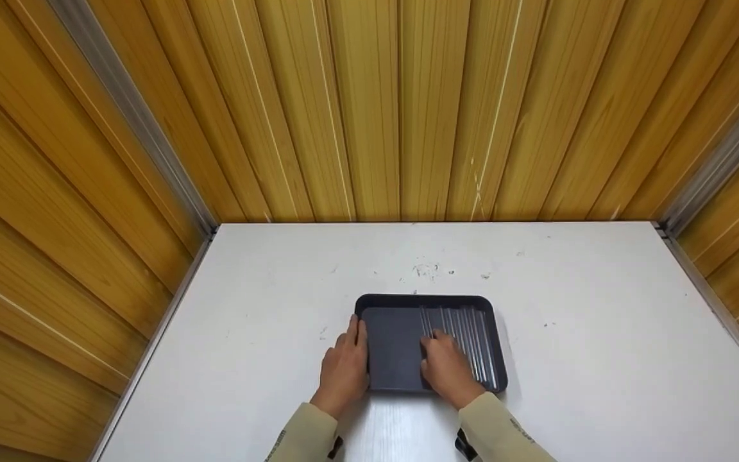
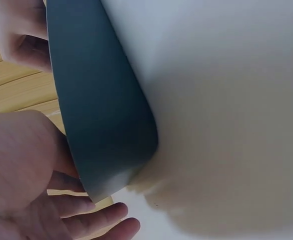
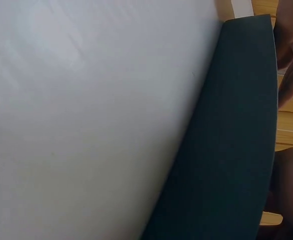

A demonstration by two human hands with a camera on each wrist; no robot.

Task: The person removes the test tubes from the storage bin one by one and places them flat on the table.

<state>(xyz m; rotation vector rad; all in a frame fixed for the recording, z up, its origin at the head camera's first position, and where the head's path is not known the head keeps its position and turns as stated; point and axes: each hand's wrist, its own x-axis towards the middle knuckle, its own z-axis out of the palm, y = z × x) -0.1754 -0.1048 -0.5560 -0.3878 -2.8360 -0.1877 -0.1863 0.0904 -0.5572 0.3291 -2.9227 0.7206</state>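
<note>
A dark grey rectangular tray point(image 1: 421, 299) with rounded corners lies on the white table, its outer wall point(image 2: 101, 95) large in both wrist views. Several thin shiny rods point(image 1: 480, 350) lie side by side lengthwise in its right half, while the left half shows bare floor. My left hand point(image 1: 344, 372) rests along the tray's left side, fingers straight and spread past the corner in the left wrist view. Over the tray's middle, my right hand point(image 1: 448, 369) has curled fingers and pinches the leftmost rod, which stands slightly apart from the others. The hand hides that rod's lower part.
The white table point(image 1: 267, 289) has dark scuffs behind the tray. Wood-patterned panels point(image 1: 369, 115) rise behind the table and at both sides, with grey metal strips at the corners. Both forearms wear beige sleeves point(image 1: 308, 433).
</note>
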